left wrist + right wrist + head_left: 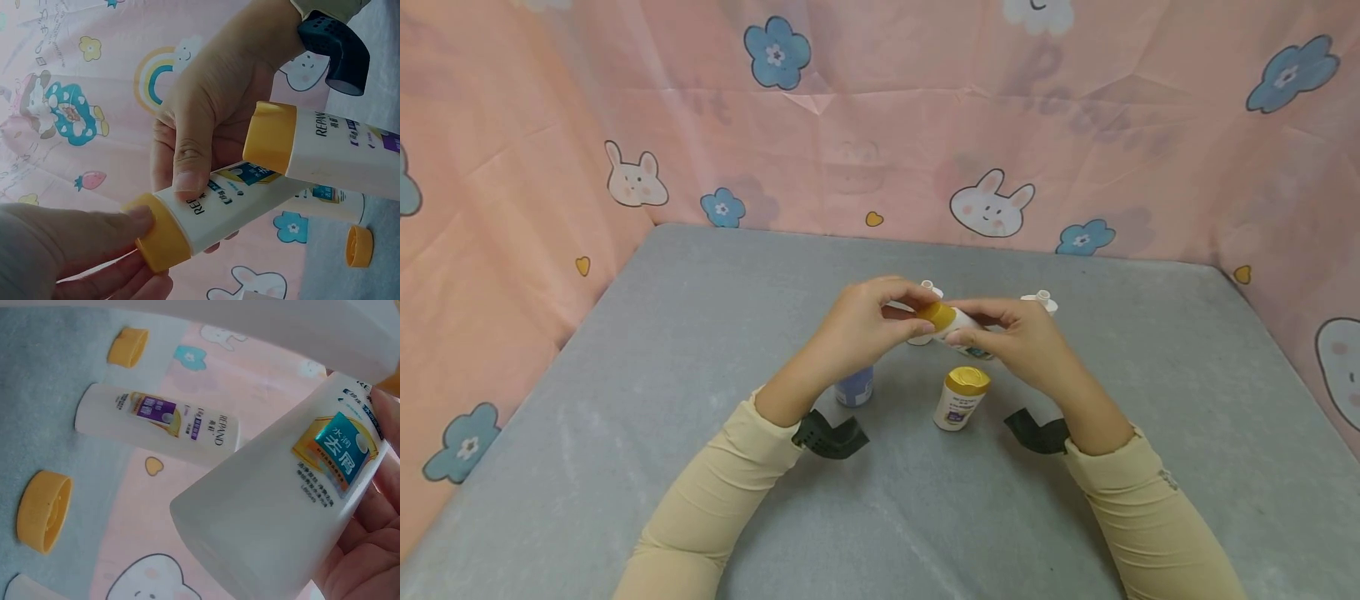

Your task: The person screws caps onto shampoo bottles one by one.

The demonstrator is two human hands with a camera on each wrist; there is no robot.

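A white shampoo bottle [250,512] with a blue-green label is held tilted above the table, its yellow cap [164,232] on its neck end. My left hand [868,321] pinches that cap between thumb and fingers. The bottle's body is in the grip of my right hand [1026,337], thumb on the near side, as the left wrist view shows. Just below the hands stands a second white bottle [957,410] with a yellow cap. Behind my left hand is a white bottle [919,340] with a bare nozzle, partly covered by the fingers.
Another uncapped white bottle [1041,302] stands behind my right hand, mostly hidden. A blue container [855,388] is partly behind my left wrist. Loose yellow caps [45,511] lie on the grey table [625,400]. A pink patterned curtain [865,125] closes off the back and sides.
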